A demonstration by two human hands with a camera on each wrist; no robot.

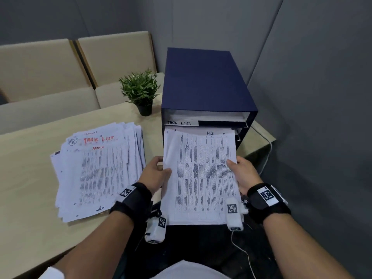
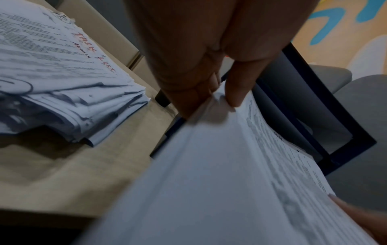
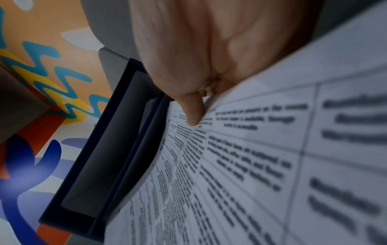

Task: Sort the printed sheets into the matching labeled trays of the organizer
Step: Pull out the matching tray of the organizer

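Note:
A printed sheet [image 1: 201,176] marked "HR" at its top is held flat in front of the dark blue organizer [image 1: 203,83], its far edge at a lower tray's mouth, under the tray labelled "TASK LIST" [image 1: 179,123]. My left hand [image 1: 156,173] pinches its left edge, thumb on top. My right hand [image 1: 241,172] pinches its right edge the same way. The left wrist view shows my fingers [image 2: 232,92] crumpling the sheet [image 2: 209,182] slightly at the edge. In the right wrist view my thumb [image 3: 193,114] presses on the printed table [image 3: 251,165].
A messy pile of printed sheets [image 1: 100,170], topped by one marked "TASK LIST ADMIN", lies on the beige table [image 1: 30,188] to the left. A small potted plant [image 1: 141,91] stands behind it beside the organizer. Grey walls close in on the right; cushioned seats sit beyond.

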